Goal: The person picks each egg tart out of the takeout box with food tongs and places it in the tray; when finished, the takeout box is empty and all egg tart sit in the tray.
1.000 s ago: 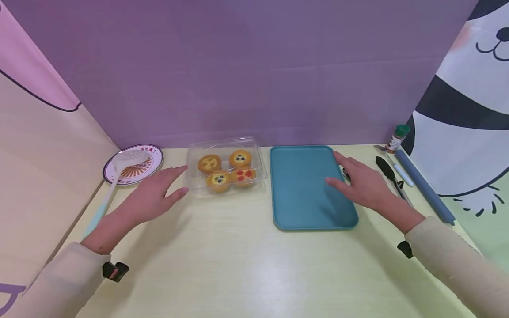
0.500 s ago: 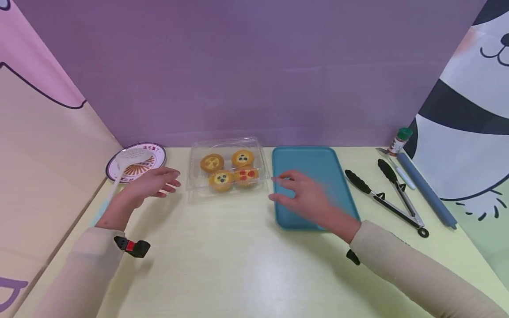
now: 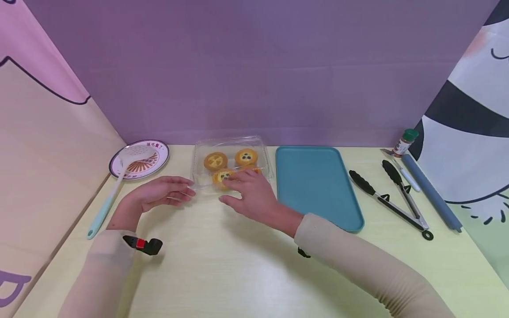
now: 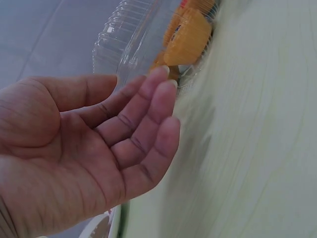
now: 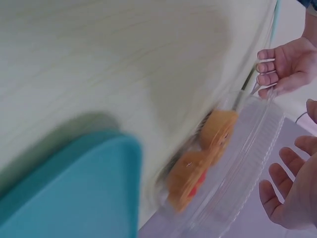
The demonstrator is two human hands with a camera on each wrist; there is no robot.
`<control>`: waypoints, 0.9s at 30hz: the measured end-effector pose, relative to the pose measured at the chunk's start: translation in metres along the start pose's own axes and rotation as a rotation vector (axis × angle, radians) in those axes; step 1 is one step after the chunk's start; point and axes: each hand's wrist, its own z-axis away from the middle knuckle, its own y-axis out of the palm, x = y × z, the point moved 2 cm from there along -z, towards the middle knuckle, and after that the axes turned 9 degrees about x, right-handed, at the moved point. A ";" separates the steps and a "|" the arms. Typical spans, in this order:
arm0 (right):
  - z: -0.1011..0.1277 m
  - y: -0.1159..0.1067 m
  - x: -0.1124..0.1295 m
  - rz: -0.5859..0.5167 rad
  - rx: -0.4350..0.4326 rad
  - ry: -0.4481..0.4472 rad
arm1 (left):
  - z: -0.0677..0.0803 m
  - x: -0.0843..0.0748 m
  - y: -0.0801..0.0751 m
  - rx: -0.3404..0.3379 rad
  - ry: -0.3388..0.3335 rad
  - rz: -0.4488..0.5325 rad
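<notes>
A clear plastic box (image 3: 199, 145) of egg-tart-like pastries stands at the back of the table. Behind the box front show a cross-marked tart (image 3: 215, 161) and a tart with dark dots (image 3: 246, 157). My left hand (image 3: 163, 193) is at the box's left front corner, fingers loosely bent and holding nothing; its palm shows in the left wrist view. Over the front right of the box is my right hand (image 3: 254, 196), fingers spread, partly hiding the front tarts. In the right wrist view its fingers (image 5: 282, 178) stand apart from the box wall.
Right of the box lies a teal tray (image 3: 310, 176), then black-tipped tongs (image 3: 397, 212), a small knife (image 3: 405, 174), a blue roll (image 3: 433, 194) and a green-capped jar (image 3: 404, 142). At left, a skimmer (image 3: 107, 207) rests on a patterned plate (image 3: 159, 161).
My right hand has swept left from the tray's right edge to the box, uncovering the tongs. My left hand drew back slightly and turned, then returned near the box corner.
</notes>
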 end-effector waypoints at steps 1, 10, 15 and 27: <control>-0.004 0.002 0.003 0.014 0.001 0.000 | -0.001 0.000 0.000 0.008 0.005 0.015; -0.037 0.023 0.025 0.202 0.166 0.104 | -0.005 0.002 0.000 0.039 0.035 0.087; -0.045 0.035 0.034 0.237 0.224 0.154 | -0.007 0.004 0.000 0.044 0.035 0.088; -0.052 0.049 0.041 0.304 0.132 0.260 | -0.007 0.001 -0.004 0.048 -0.016 0.046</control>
